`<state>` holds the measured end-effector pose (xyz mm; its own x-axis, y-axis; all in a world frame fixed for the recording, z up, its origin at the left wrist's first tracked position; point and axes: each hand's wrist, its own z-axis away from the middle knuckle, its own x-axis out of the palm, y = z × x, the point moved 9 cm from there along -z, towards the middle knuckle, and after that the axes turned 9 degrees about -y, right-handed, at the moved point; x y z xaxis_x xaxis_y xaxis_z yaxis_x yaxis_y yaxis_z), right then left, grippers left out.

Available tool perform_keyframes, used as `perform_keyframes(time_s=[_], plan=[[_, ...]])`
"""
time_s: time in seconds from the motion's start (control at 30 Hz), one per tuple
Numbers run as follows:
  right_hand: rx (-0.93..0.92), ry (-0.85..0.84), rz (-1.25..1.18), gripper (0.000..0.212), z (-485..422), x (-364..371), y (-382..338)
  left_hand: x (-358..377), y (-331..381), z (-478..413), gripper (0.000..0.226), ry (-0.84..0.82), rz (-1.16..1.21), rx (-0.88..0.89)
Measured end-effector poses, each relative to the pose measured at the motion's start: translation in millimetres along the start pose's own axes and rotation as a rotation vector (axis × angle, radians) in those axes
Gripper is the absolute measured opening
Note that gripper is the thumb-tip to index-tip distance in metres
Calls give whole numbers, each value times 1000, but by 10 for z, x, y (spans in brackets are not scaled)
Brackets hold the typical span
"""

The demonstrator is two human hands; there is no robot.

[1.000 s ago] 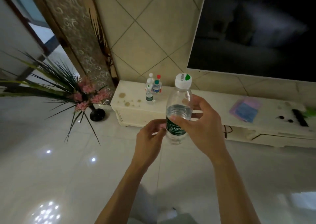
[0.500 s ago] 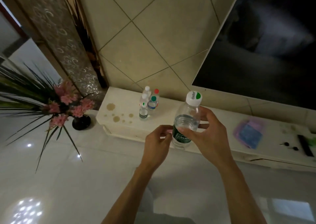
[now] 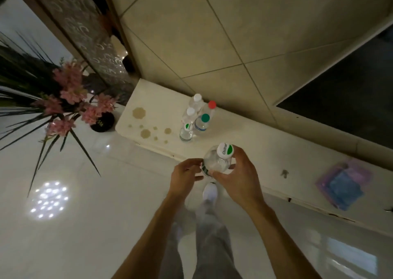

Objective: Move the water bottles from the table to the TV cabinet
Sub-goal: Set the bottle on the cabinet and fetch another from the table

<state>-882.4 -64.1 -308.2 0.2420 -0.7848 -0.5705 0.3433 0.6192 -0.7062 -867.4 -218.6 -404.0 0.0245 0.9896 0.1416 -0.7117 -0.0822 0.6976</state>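
Note:
A clear water bottle (image 3: 217, 161) with a white and green cap is held upright in front of me, just short of the white TV cabinet (image 3: 265, 151). My right hand (image 3: 236, 176) grips its body from the right. My left hand (image 3: 185, 177) touches its lower left side with curled fingers. Several other water bottles (image 3: 196, 119), with white, red and green caps, stand together on the cabinet's left end, beyond the held bottle.
Brown stains (image 3: 146, 127) mark the cabinet top left of the bottles. A pink and blue cloth (image 3: 344, 185) lies on the cabinet to the right. A black vase with pink flowers (image 3: 102, 120) stands on the glossy floor at left. A dark TV screen (image 3: 350, 83) hangs above.
I have walked closer to the cabinet and my view has tipped downward. The held bottle now appears from above, close to the cabinet's front edge; both hands stay on it.

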Motion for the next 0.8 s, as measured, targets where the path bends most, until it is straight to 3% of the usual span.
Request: perform_keyframes(time_s=[0.23,0.5,0.8], plan=[[-46,-92,65,70,-1031,493,684,3,-586,-1001,29,134,266,-151],[-101,22,117,73,-1785,1002,1298,-5,-1219,-1849,25,226,836,-219],[-184,67,155,76,-2165,1330,1506,-47,-1475,-2280,13,315,980,-217]])
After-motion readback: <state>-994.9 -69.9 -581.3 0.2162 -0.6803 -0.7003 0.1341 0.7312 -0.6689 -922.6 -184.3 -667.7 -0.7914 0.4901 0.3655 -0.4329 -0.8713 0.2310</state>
